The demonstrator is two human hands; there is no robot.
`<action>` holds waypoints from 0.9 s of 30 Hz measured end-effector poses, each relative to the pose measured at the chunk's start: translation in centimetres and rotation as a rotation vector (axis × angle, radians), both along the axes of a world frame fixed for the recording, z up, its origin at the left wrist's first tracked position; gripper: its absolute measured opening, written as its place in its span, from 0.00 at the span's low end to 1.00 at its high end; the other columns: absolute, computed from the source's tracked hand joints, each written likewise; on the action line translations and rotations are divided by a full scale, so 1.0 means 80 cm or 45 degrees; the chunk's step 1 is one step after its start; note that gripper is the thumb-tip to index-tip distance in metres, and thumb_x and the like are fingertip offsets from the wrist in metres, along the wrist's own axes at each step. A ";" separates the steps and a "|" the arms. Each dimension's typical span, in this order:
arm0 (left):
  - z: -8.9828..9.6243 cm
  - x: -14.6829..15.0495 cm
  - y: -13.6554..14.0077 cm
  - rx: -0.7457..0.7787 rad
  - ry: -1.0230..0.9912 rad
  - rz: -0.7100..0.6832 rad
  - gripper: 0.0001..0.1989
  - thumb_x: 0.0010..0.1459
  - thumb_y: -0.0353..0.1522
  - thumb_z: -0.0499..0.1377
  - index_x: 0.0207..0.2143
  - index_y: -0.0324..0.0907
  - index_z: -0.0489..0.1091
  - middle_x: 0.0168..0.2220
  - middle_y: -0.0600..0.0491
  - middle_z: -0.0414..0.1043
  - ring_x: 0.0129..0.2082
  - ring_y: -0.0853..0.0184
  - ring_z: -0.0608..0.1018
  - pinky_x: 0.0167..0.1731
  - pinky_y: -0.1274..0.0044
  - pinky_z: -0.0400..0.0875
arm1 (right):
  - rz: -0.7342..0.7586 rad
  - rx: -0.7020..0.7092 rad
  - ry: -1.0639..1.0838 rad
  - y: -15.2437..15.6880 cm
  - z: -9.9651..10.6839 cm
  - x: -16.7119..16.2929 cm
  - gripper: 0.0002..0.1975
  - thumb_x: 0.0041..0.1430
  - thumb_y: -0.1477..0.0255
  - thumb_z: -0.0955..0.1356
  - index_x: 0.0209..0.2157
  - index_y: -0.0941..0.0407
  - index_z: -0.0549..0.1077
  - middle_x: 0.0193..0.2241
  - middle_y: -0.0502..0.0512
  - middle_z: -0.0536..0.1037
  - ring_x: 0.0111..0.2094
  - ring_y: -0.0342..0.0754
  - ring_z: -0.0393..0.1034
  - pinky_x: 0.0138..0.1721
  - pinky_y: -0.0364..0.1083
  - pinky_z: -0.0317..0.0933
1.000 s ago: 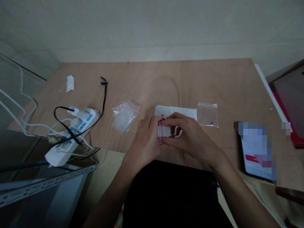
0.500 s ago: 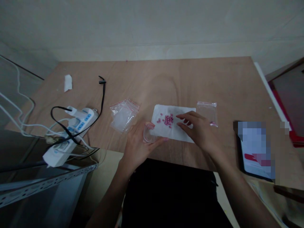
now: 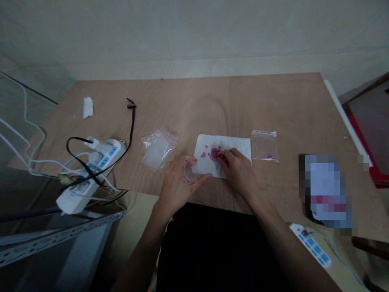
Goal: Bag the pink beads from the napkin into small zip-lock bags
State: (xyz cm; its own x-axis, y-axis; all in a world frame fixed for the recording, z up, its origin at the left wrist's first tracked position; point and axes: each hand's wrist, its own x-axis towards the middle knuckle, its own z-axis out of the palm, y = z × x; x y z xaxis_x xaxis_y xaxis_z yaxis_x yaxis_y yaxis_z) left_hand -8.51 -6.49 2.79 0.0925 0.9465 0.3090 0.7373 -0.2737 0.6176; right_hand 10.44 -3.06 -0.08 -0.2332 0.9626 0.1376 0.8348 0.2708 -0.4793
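Note:
My left hand (image 3: 178,176) curls around a clear plastic zip bag (image 3: 189,172), its mouth spread between thumb and fingers at the left edge of a white cloth-like sheet (image 3: 238,142). A small heap of pink beads (image 3: 214,153) lies on the sheet, with several loose ones to its left. My right hand (image 3: 238,168) has its thumb and fingertips pinched together at the right side of the heap, on the beads. What exactly sits between those fingertips is mostly hidden. Right of the sheet lies a clear zip bag (image 3: 264,146) with a few pink beads in its lower corner.
Several clear zip bags (image 3: 159,148) are stacked left of my hands. A white power strip (image 3: 91,174) with tangled cables covers the table's left end, near a black cable (image 3: 132,121) and a white scrap (image 3: 88,107). A blurred-out phone-like device (image 3: 326,186) lies right; another power strip (image 3: 310,245) is below.
My right hand has moved left and down from above the sheet to the beads, and its fingers have closed into a pinch. My left hand stays nearly still with the bag.

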 end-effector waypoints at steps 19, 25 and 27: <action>0.004 0.009 0.010 -0.047 -0.009 -0.047 0.18 0.50 0.40 0.68 0.38 0.43 0.66 0.37 0.52 0.77 0.37 0.61 0.79 0.40 0.67 0.72 | 0.090 -0.075 -0.297 0.028 0.014 0.000 0.12 0.64 0.80 0.62 0.36 0.62 0.77 0.36 0.66 0.78 0.36 0.54 0.74 0.33 0.47 0.64; 0.001 0.012 0.009 -0.060 -0.100 -0.046 0.17 0.51 0.38 0.68 0.38 0.44 0.66 0.36 0.52 0.76 0.37 0.61 0.79 0.40 0.68 0.72 | 0.112 -0.090 -0.150 0.023 0.047 -0.001 0.08 0.63 0.76 0.66 0.35 0.62 0.78 0.33 0.61 0.79 0.31 0.49 0.74 0.32 0.45 0.65; -0.001 0.016 0.010 -0.056 -0.152 -0.066 0.17 0.50 0.37 0.68 0.39 0.44 0.65 0.38 0.52 0.75 0.38 0.61 0.78 0.40 0.68 0.71 | 0.173 -0.048 0.097 0.012 0.071 -0.004 0.05 0.61 0.75 0.69 0.35 0.60 0.78 0.32 0.57 0.79 0.29 0.45 0.73 0.32 0.43 0.65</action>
